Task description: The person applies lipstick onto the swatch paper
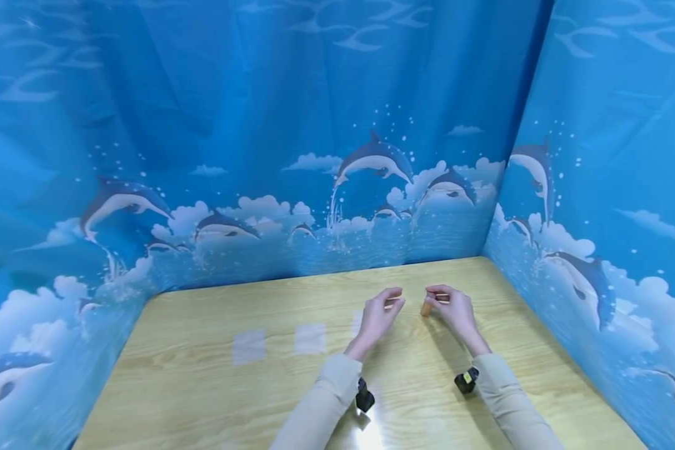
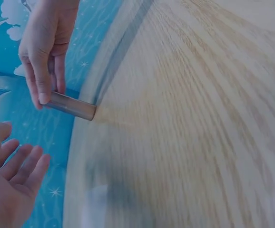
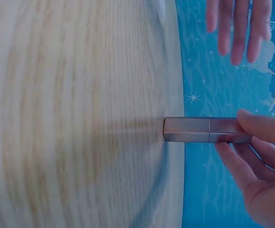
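Note:
With thumb and fingertips my right hand (image 1: 454, 310) pinches the upper end of a copper-coloured lipstick tube (image 1: 425, 309). The tube (image 3: 187, 129) is slim and square-sided, with a seam partway along it. It stands upright, its lower end right at the wooden table top in both wrist views. To the left of it, my left hand (image 1: 375, 320) hovers over the table with fingers loosely bent and nothing in them. A gap separates this hand (image 2: 16, 178) from the tube.
Pale square patches (image 1: 249, 347) lie in a row on the table (image 1: 191, 387); the rightmost is partly behind my left hand. Blue dolphin-print curtains (image 1: 292, 125) close off the back and both sides. Each wrist carries a small black camera (image 1: 465, 380).

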{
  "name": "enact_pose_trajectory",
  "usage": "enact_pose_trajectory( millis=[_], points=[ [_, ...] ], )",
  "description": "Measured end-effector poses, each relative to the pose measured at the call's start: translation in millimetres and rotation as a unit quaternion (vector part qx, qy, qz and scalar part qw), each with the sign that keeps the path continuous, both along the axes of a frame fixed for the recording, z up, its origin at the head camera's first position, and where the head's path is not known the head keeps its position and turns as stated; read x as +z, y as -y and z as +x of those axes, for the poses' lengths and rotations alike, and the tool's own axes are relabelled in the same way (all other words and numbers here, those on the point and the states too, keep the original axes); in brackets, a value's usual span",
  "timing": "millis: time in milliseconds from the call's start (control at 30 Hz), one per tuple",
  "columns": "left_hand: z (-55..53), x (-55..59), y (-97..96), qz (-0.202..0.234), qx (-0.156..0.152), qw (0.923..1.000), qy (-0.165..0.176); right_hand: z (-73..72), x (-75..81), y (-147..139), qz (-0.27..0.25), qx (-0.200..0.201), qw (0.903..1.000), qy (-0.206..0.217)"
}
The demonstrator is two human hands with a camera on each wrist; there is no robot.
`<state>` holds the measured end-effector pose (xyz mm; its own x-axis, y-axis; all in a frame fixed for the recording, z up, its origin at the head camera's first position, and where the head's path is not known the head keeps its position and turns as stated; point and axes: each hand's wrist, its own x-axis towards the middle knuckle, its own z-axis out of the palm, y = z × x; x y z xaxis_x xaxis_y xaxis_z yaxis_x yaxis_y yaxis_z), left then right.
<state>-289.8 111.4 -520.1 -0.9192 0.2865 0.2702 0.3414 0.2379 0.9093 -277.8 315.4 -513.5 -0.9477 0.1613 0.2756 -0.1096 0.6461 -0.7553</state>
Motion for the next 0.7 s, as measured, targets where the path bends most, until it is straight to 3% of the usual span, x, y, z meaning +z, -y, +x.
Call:
enact_pose_trajectory(
  millis=[267, 700],
  points=[
    [-1.7, -11.0, -18.5, 0.016, -0.009, 0.9997, 0.015, -0.3, -3.8, -3.7, 0.004, 0.006, 0.9998, -0.017],
    [1.4, -17.7, -34.8, -0.017, -0.006, 0.9995, 0.027, 5.1, -4.7, -5.3, -0.037, -0.006, 0.9989, -0.027]
  ],
)
